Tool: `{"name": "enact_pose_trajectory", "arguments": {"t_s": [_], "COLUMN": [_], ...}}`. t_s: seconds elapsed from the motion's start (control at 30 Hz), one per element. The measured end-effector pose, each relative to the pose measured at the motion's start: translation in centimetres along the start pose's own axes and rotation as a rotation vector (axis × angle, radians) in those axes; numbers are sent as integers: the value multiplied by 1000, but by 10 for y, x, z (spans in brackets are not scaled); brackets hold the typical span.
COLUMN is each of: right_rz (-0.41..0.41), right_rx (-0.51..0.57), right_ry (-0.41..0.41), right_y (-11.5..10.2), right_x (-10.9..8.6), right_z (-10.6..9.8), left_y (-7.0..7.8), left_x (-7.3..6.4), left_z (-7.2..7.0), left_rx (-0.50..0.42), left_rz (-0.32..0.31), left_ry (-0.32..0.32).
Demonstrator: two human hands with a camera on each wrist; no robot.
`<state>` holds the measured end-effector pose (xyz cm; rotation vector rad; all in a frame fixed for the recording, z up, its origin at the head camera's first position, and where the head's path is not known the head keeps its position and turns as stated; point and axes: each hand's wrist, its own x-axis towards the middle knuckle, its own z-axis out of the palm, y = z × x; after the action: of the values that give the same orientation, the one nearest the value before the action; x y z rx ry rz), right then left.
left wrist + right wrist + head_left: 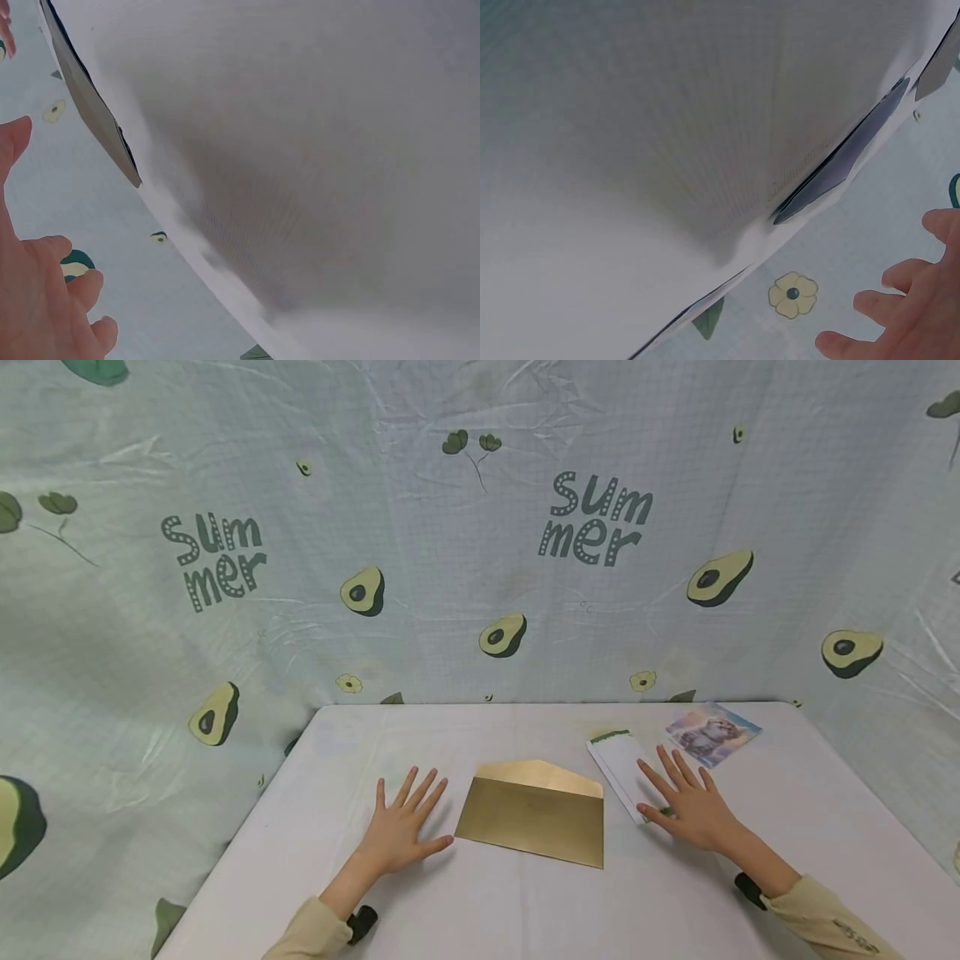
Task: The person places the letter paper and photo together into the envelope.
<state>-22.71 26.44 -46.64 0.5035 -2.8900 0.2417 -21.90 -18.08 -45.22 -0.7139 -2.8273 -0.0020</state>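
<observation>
Your left hand [396, 833] and right hand [697, 815] are spread, holding nothing. The gold rectangular paper envelope [531, 822] lies between them, its long axis left to right, nearer to the left hand.

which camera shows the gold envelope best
The head view: it shows the gold envelope whole, from above, with its flap open. The left wrist view catches it nearly edge-on, as a narrow slanting strip at upper left; the right wrist view shows only a small piece, cut off at the upper right edge.
</observation>
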Motion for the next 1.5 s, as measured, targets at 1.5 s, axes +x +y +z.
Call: {"name": "enact_pose_trajectory", "arguments": {"t_s": [1.5], "right_rz": [-77], "right_rx": [25], "right_ry": [-32], "right_y": [-35], "right_x": [5], "right_z": [2], "left_y": [19], "left_x": [8], "left_z": [1], "left_rx": [-8], "left_rz": [178], "left_ry": [14]}}
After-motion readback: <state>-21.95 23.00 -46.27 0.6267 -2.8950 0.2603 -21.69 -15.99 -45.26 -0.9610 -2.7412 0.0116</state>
